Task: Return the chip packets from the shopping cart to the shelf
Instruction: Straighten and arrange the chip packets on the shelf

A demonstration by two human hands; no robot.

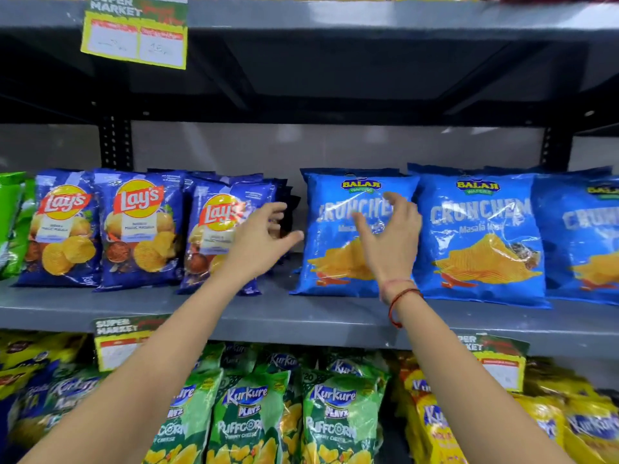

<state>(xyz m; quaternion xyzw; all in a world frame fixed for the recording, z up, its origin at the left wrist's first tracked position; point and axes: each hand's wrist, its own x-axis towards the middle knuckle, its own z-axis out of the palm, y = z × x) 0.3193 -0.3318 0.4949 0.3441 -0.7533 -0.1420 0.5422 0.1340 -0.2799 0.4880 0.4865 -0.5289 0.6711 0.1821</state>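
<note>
On the middle grey shelf (301,316) stand dark blue Lay's packets (134,229) at the left and light blue Balaji Crunchem packets (479,236) at the right. My left hand (258,242) hovers with fingers apart in front of the rightmost Lay's packet (214,236), holding nothing. My right hand (392,236), with a red thread at the wrist, is spread in front of the leftmost Crunchem packet (335,249), just off its face or barely touching it. The shopping cart is out of view.
A narrow gap (296,209) separates the Lay's row from the Crunchem row. Green Kurkure Puffcorn packets (248,416) and yellow packets (552,426) fill the shelf below. Green packets (13,222) stand at the far left. Price tags (134,31) hang from the shelf edges.
</note>
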